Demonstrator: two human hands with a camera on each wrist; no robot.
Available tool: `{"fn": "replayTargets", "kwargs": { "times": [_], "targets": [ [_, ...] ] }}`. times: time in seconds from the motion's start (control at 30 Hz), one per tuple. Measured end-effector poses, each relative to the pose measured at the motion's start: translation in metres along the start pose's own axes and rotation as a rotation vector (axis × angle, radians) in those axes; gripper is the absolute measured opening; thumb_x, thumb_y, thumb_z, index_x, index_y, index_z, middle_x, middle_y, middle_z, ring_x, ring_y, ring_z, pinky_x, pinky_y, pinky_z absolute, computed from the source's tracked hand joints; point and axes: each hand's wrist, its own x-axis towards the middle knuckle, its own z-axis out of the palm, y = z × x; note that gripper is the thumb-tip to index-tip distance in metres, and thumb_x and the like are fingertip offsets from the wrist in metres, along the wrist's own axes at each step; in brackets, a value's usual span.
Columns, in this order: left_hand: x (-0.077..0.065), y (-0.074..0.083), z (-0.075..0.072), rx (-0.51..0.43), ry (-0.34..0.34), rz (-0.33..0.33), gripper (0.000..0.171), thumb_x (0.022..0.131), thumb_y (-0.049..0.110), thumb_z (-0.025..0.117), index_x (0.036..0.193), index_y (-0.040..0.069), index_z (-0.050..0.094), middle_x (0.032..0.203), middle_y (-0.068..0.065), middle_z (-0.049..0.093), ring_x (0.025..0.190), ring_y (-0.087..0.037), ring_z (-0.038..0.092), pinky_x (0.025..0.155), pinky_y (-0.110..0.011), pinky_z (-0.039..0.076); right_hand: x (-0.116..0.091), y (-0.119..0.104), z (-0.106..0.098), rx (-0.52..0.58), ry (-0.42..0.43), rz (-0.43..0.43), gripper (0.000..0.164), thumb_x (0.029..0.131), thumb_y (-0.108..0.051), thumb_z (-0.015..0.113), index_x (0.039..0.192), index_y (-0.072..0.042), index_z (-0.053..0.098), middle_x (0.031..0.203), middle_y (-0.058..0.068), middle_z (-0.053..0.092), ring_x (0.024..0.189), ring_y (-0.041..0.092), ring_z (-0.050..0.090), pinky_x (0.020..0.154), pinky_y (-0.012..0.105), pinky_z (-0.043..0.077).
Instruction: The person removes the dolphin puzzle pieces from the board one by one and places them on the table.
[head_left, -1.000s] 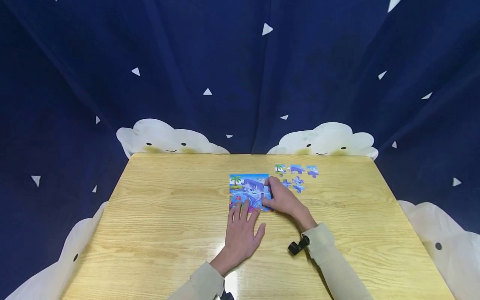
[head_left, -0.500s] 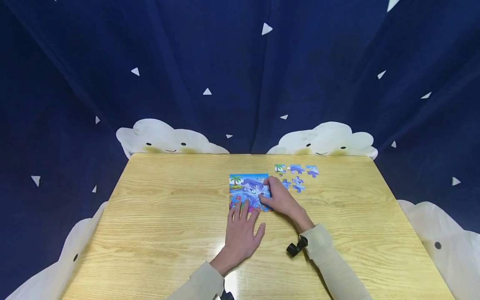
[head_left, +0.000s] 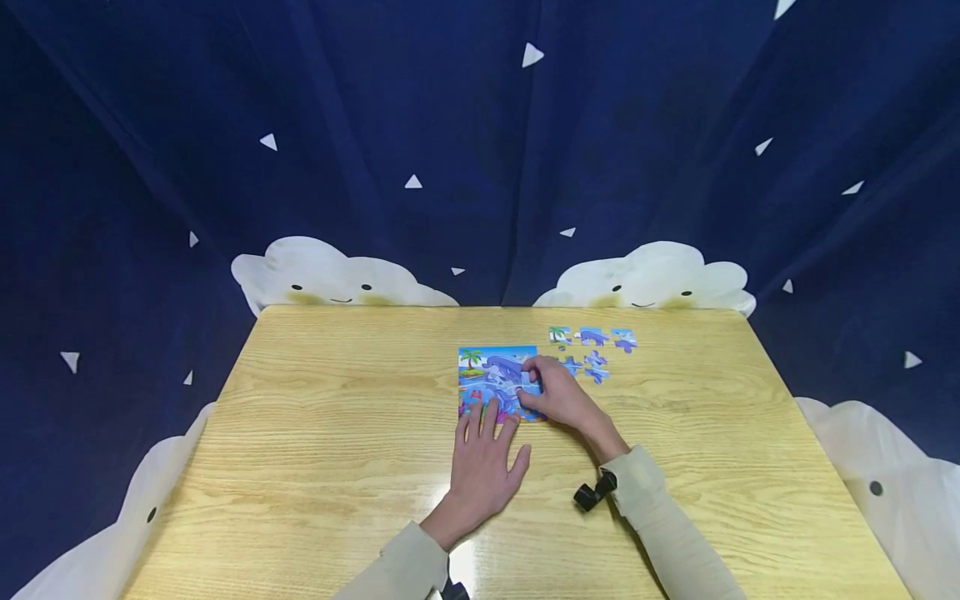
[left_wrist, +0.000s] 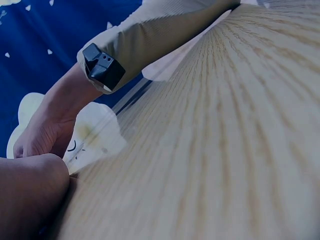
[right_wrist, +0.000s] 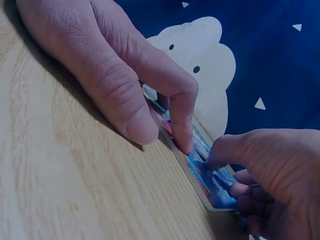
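A dolphin jigsaw puzzle with a palm tree lies flat on the wooden table. My left hand rests palm down in front of it, fingers spread and fingertips on its near edge. Over the puzzle's right part, my right hand has its thumb and fingers curled round a blue puzzle piece, largely hidden by the hand. The right wrist view shows that right hand low against the puzzle's surface, across from the left hand. In the left wrist view the puzzle is hidden.
Several loose puzzle pieces lie on the table beyond and to the right of the puzzle; my right hand partly covers one. A dark blue curtain with white clouds hangs behind the table.
My right hand has shifted slightly left over the puzzle, its thumb moving inward from the right edge. The left hand stays in place, and the loose pieces have not moved.
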Motion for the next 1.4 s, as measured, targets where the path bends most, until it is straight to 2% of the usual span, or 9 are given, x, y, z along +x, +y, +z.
{"fn": "replayTargets", "kwargs": {
  "times": [0.37,0.63,0.9,1.1,1.4],
  "targets": [
    [0.000,0.000,0.000,0.003,-0.016,-0.002,0.050,0.096,0.054,0.040,0.135,0.025,0.053,0.152,-0.013,0.034,0.142,-0.038,0.025,0.114,-0.054,0.017,-0.001,0.001,-0.007,-0.019,-0.045,-0.008,0.042,0.081,-0.025,0.077,0.113,0.000,0.065,0.092,0.008,0.058,0.081,0.019,0.050,0.071,0.032,0.044],
    [0.001,0.000,0.000,0.000,-0.012,0.001,0.051,0.096,0.054,0.040,0.136,0.025,0.053,0.152,-0.013,0.034,0.143,-0.038,0.025,0.113,-0.054,0.017,-0.002,0.000,-0.011,-0.012,-0.030,-0.016,0.039,0.078,-0.023,0.080,0.108,-0.001,0.067,0.090,0.009,0.058,0.077,0.016,0.047,0.068,0.031,0.042],
    [0.000,-0.001,0.001,0.003,-0.021,-0.006,0.052,0.097,0.055,0.038,0.136,0.025,0.052,0.153,-0.012,0.033,0.143,-0.038,0.024,0.114,-0.053,0.016,0.000,0.002,-0.005,-0.021,0.004,-0.004,0.038,0.075,-0.025,0.080,0.102,-0.003,0.067,0.087,0.007,0.058,0.075,0.015,0.048,0.068,0.030,0.044],
    [-0.001,0.001,0.000,0.001,-0.057,-0.015,0.052,0.097,0.055,0.037,0.137,0.025,0.051,0.154,-0.012,0.031,0.145,-0.037,0.021,0.114,-0.053,0.014,-0.003,0.008,-0.003,-0.020,0.055,-0.043,0.037,0.072,-0.027,0.081,0.098,-0.005,0.068,0.085,0.005,0.060,0.073,0.016,0.052,0.066,0.028,0.044],
    [0.000,0.001,0.002,-0.002,-0.035,-0.008,0.051,0.097,0.055,0.036,0.137,0.026,0.051,0.153,-0.012,0.033,0.143,-0.038,0.024,0.114,-0.053,0.017,-0.002,0.014,-0.013,0.047,0.080,-0.142,0.034,0.073,-0.023,0.082,0.099,-0.008,0.067,0.080,0.003,0.061,0.063,0.011,0.053,0.058,0.024,0.046]
  ]
}}
